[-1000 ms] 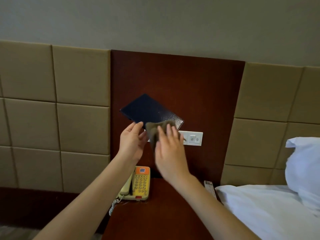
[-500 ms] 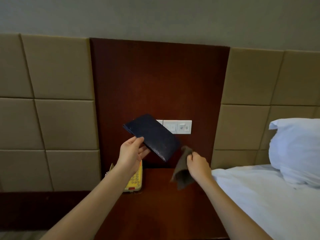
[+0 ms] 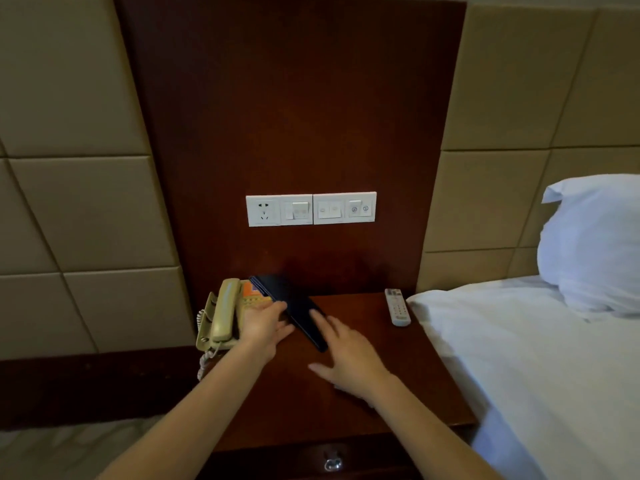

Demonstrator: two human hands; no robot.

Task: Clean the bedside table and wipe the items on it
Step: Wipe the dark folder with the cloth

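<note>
A dark blue folder (image 3: pixel 294 304) lies slanted low over the dark wooden bedside table (image 3: pixel 401 372), its far end by the telephone (image 3: pixel 224 315). My left hand (image 3: pixel 265 325) holds the folder's left edge, just right of the beige handset. My right hand (image 3: pixel 349 356) is spread flat, fingers straight, with its fingertips touching the folder's right side. The brown cloth does not show plainly; it may lie under my right wrist. A white remote control (image 3: pixel 397 307) lies at the table's right back corner.
A white socket and switch panel (image 3: pixel 310 209) sits on the wooden wall board above the table. The bed (image 3: pixel 540 382) with white sheets and a pillow (image 3: pixel 595 244) borders the table's right edge. A drawer handle (image 3: pixel 333 463) is at the table front.
My left hand has lowered the folder from the air down to the table beside the telephone. My right hand no longer holds the cloth up and now reaches flat to the folder.
</note>
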